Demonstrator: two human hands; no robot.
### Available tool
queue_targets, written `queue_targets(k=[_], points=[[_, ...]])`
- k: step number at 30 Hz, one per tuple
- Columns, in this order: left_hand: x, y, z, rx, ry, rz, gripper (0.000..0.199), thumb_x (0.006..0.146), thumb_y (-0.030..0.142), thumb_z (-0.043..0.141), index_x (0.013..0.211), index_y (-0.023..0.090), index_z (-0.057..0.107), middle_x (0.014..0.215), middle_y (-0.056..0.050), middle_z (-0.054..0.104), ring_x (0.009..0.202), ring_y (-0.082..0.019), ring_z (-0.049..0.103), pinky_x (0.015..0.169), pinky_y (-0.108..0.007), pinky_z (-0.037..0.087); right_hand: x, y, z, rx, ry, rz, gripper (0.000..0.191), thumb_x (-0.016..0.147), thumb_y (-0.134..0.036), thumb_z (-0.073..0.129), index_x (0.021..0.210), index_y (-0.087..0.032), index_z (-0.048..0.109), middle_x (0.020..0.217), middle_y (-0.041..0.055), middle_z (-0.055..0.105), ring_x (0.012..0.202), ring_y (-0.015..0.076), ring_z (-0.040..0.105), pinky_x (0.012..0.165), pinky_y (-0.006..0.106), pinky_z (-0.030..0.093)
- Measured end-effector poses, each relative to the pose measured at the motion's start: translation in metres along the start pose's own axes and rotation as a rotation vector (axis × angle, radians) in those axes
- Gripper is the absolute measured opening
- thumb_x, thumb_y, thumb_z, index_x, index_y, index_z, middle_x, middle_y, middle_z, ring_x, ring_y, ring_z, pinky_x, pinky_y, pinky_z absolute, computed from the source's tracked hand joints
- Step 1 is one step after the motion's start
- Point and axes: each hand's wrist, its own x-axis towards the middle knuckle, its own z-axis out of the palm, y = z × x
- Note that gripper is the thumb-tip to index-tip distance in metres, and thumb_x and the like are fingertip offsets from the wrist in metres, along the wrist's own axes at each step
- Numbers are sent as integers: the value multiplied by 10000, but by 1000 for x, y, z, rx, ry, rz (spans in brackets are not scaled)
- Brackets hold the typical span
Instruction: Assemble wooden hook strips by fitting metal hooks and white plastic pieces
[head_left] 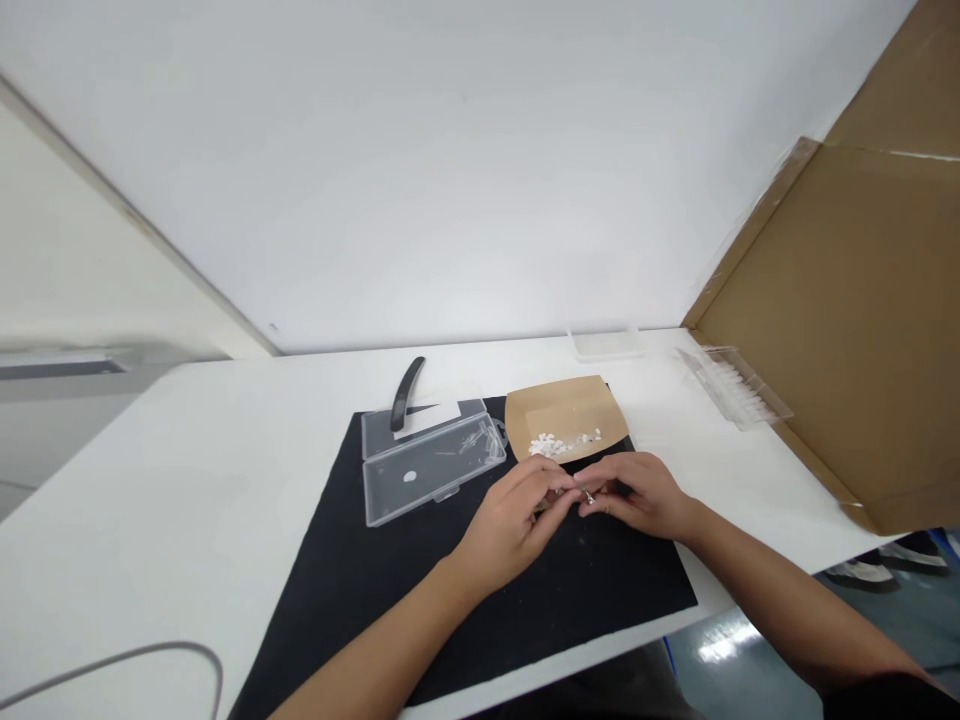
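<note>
My left hand [514, 515] and my right hand [637, 490] meet above the black mat [600, 570], fingertips almost touching. Between their pinched fingers is a small shiny metal piece [589, 498], mostly covered, so its kind does not show. Both hands are closed on it. Just beyond them lies a brown paper tray [570, 400] with many small white pieces [549, 444] in its near part. To the left, a clear plastic case [427, 490] lies with its lid raised back; slim transparent bits [487, 440] and one white oval piece [409, 477] rest inside.
A curved black tool or file [407, 393] lies over the case's lid beside a white card [427, 418]. At the back right are a clear box of white pieces [735, 388] and a shallow clear tray [606, 344]. Cardboard [847, 330] walls the right side; a grey cable [150, 650] crosses the front left.
</note>
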Motion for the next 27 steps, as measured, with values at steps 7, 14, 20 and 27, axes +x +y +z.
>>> queue_targets(k=[7,14,20,27], points=[[3,1,-1,-30,-19,32,96,1034,160,621,1078,172,706,979,-85,700,867,-159,684,754,-262,600,-1,-3,1,8,13,-27,300,986,-247,753,1273,-270,668,927,9,793,793,137,752,700,239,599],[6,4,-3,-59,-4,57,89,1004,147,670,1074,172,721,971,-99,726,876,-173,704,775,-287,615,-1,-11,1,23,-5,-24,240,1014,-215,701,1242,-264,650,927,15,789,848,155,769,742,272,626],[7,6,-5,-89,-31,67,98,1006,128,654,1057,169,727,939,-98,725,869,-181,691,770,-297,603,-3,-10,5,48,-4,-2,223,1000,-203,714,1205,-263,650,921,9,790,855,158,772,752,278,631],[8,7,-10,-94,-146,17,153,1042,165,580,934,161,688,831,-70,648,800,-178,626,732,-291,544,-7,-8,9,75,-31,20,195,1009,-199,696,1186,-262,644,912,4,790,830,153,770,756,275,625]])
